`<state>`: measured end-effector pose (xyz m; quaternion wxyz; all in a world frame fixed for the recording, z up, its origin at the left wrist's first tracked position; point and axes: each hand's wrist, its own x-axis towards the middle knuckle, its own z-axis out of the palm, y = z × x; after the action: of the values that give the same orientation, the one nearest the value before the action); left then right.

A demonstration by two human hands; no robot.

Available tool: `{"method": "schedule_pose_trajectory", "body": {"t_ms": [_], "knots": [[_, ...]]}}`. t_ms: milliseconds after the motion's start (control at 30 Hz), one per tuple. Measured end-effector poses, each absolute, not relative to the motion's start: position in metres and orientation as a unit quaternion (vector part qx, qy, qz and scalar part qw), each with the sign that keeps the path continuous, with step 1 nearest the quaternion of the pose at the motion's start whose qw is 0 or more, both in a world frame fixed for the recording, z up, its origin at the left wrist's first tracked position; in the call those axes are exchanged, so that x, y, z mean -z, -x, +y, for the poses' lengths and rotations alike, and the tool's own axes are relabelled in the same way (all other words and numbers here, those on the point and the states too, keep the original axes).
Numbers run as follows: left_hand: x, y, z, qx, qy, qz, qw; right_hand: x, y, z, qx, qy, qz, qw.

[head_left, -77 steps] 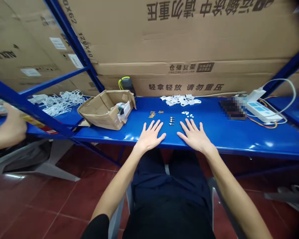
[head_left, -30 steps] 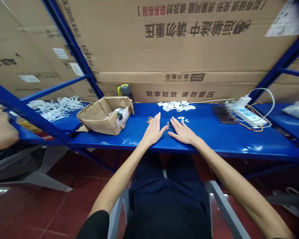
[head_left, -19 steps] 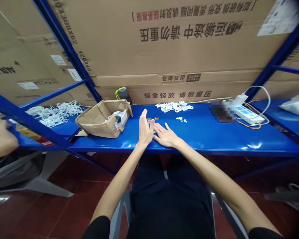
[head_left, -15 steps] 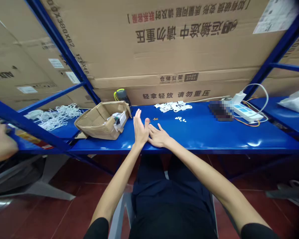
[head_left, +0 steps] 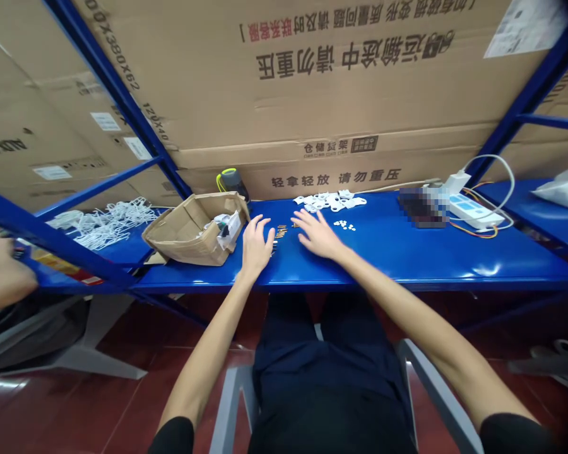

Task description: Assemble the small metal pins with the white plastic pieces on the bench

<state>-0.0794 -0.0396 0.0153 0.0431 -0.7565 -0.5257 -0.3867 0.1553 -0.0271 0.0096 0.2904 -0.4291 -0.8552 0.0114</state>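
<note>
My left hand [head_left: 256, 244] is open over the blue table [head_left: 397, 258], fingers pointing forward, just right of a cardboard box. Close to its thumb lie small brass-coloured pieces [head_left: 281, 231] and a few thin silvery pieces [head_left: 274, 246], too small to name. My right hand [head_left: 320, 236] is open too, fingers spread, and its fingertips come near the brass-coloured pieces. Neither hand shows anything held. Beyond the right hand lies a pile of flat white plastic parts [head_left: 331, 201]. Several tiny white pieces [head_left: 344, 224] are scattered just right of that hand.
The open cardboard box [head_left: 189, 230] holds white and dark items. Behind it stands a grey cylinder with a yellow-green loop [head_left: 231, 180]. A white power strip [head_left: 476, 212] with cables sits at the right. White cords [head_left: 116, 221] and another person's hand [head_left: 4, 268] are at the left.
My hands were together at the table's front; now they are apart. The right hand has moved forward and right, the left slightly left. The small brass-coloured pieces between them are now uncovered.
</note>
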Motion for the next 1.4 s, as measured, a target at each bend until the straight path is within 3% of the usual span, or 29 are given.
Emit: {"method": "schedule_pose_trajectory", "body": {"t_ms": [200, 400, 733, 1000, 1400], "knots": [[-0.035, 0.026, -0.025, 0.176, 0.811, -0.548, 0.102, -0.007, -0.254, 0.007, 0.126, 0.533, -0.758, 0.354], [-0.022, -0.008, -0.032, 0.090, 0.815, -0.553, 0.147, 0.005, -0.272, -0.001, 0.156, 0.556, -0.728, 0.371], [-0.020, -0.030, -0.018, 0.119, 0.879, -0.443, 0.127, 0.006, -0.276, -0.002, 0.066, 0.589, -0.742, 0.313], [-0.008, -0.034, 0.010, 0.188, 0.887, -0.419, 0.050, 0.013, -0.269, 0.001, 0.092, 0.553, -0.789, 0.252], [0.002, -0.030, 0.010, 0.202, 0.886, -0.417, 0.022, 0.005, -0.257, -0.004, 0.043, 0.485, -0.822, 0.294]]}}
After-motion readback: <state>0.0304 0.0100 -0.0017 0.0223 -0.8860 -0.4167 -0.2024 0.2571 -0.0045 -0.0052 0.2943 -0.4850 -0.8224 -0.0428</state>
